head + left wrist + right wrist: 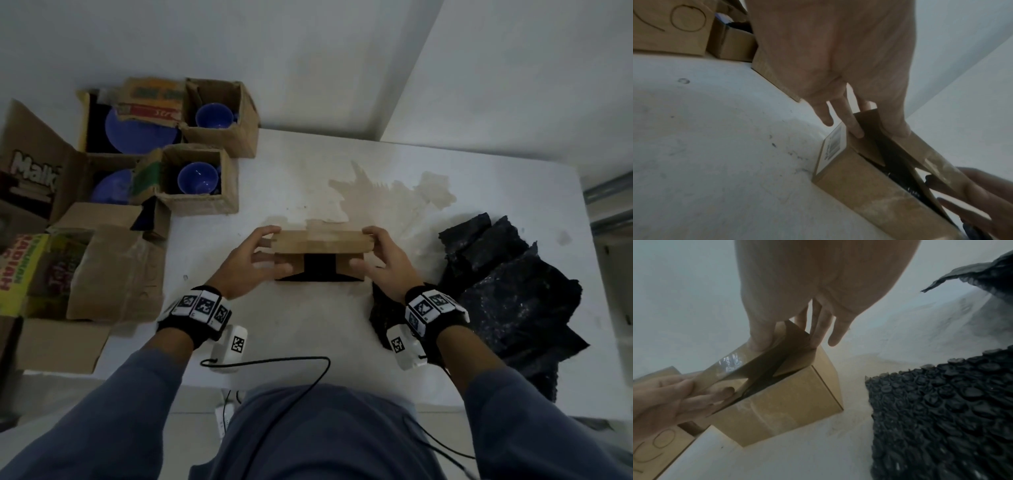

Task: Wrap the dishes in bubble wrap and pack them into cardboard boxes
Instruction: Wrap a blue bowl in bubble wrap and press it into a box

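Both my left hand point(251, 263) and right hand point(383, 262) pinch the small brown cardboard box's point(318, 270) top flap point(320, 241), closing it; next I must press it flat.

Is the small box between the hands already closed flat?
No: the small box still gapes, its far flap held raised by the left hand and right hand, dark interior showing.

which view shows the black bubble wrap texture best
The right wrist view: the black bubble wrap fills its right side, close enough to show single bubbles. The head view shows the whole crumpled pile on the table by the right hand, but little texture. The left wrist view misses the pile.
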Motion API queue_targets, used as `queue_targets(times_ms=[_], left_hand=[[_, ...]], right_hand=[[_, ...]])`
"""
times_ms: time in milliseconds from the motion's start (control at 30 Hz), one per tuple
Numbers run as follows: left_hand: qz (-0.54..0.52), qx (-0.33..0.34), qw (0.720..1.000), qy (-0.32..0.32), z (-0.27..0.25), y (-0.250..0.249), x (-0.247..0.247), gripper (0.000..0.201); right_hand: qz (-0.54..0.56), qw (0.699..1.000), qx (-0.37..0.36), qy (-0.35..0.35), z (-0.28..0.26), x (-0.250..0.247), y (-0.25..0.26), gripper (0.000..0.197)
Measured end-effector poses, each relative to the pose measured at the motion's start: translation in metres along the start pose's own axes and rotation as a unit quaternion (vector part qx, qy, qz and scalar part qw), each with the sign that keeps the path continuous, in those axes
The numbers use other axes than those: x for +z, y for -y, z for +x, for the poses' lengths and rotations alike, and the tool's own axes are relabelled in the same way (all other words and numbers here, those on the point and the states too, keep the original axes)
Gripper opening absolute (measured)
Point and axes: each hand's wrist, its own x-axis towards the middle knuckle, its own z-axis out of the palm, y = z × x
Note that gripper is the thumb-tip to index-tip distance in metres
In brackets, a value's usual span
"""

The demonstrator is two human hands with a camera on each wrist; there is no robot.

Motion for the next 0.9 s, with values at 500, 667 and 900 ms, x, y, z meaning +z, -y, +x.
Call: queue_targets(times_ms=[500,667,900], left_hand=[[0.099,0.079,0.985,-0.114,-0.014,0.016,0.018,0.054],[0.202,0.147,0.954,-0.169,-0.017,0.027,0.028,0.046],[0.311,0.183,0.908,-0.213,-0.019,0.034,0.028,0.039]], right_hand=[[-0.161,0.978,-0.099,-0.090,-0.017,0.018,-0.015,0.048],[-0.180,0.968,-0.128,-0.120,-0.020,0.027,-0.018,0.041],[-0.195,0.961,-0.131,-0.146,-0.023,0.034,-0.024,0.035]])
